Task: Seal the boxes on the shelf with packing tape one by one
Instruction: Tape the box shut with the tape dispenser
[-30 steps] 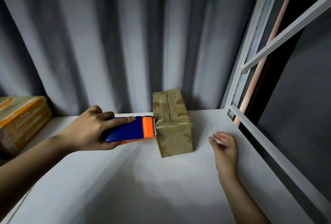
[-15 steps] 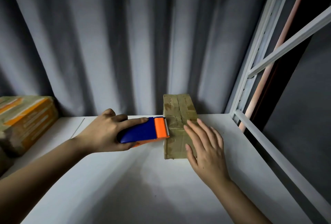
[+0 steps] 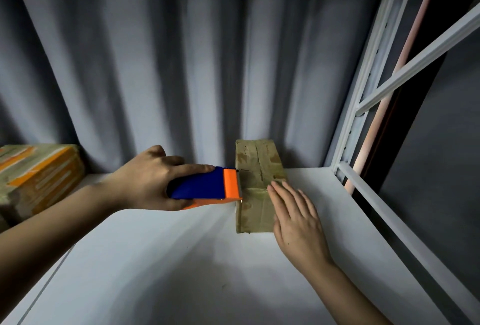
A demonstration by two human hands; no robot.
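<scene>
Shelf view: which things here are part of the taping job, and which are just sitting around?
In use: small brown box; tape dispenser, gripped by left hand; right hand, flat on the box.

Lying about: orange-striped box at far left; grey curtain; shelf frame.

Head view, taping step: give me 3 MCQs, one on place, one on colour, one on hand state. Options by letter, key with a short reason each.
1. Where does the tape dispenser meet the small box?
A. its left edge
B. its right side
C. its far end

2. What colour is the dispenser's front end?
A. green
B. orange
C. white

3. How is the right hand placed?
A. curled in a fist on the shelf
B. pinching loose tape
C. flat, fingers straight on the box

Key:
1 A, the blade end touches the box's left edge.
2 B, an orange head on a blue body held by the left hand.
3 C, the straight fingers lie on the box top.
</scene>
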